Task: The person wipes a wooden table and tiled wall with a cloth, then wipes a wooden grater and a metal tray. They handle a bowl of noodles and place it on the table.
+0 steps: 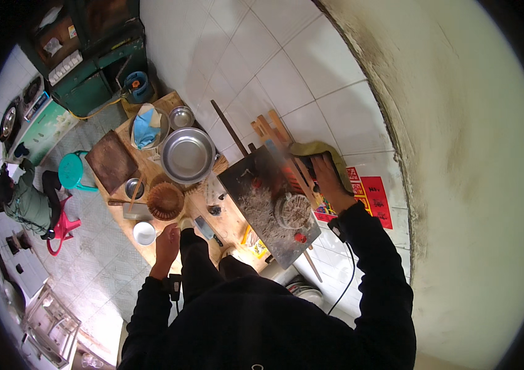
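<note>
My right hand (329,182) lies with its fingers spread on a dark object beside an olive cloth (319,148), next to red printed papers on the tiled wall. Left of it, a dusty dark shelf board (252,203) carries a round tin (293,210) full of ash or sticks, small red cups (300,238) and wooden sticks. My left hand (167,245) is beside my foot over the wooden table, its fingers partly curled; whether it holds anything cannot be told. Nearest it are a white bowl (144,233), a brown wicker basket (165,201) and a cleaver (205,227).
Below are a wooden table (118,215) with a large metal basin (188,155), a brown board (111,162) and a small metal bowl (134,188). A teal stool (71,170), a seated person (28,199), a blue gas cylinder (137,87) and a green cabinet (86,92) are at the left.
</note>
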A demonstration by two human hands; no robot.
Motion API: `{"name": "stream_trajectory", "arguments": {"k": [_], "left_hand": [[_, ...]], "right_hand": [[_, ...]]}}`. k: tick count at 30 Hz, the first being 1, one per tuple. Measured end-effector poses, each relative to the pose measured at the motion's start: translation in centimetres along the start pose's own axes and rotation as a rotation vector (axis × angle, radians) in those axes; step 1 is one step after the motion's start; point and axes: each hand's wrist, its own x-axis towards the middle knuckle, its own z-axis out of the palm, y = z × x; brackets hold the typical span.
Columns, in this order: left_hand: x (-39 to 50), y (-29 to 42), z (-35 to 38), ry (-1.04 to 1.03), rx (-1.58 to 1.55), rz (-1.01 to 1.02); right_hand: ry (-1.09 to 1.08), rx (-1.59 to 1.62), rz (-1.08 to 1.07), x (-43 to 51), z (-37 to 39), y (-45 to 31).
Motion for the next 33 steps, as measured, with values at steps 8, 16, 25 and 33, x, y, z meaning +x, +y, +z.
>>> {"name": "stream_trajectory", "arguments": {"k": [8, 16, 25, 33], "left_hand": [[-0.3, -2.6, -2.7, 0.034, -0.122, -0.084], [-1.6, -3.4, -6.0, 0.084, -0.213, -0.197], [5.0, 0.4, -1.2, 0.023, -0.044, 0.084], [4.7, 6.6, 1.5, -0.065, -0.098, 0.105]], "right_hand": [[0.333, 0.307, 0.083, 10.5, -1.1, 4.1], [0.594, 0.516, 0.303, 17.0, -8.1, 11.1], [0.447, 0.381, 0.618, -6.2, -9.3, 11.2], [0.600, 0.379, 0.505, -2.8, -6.8, 11.4]]}}
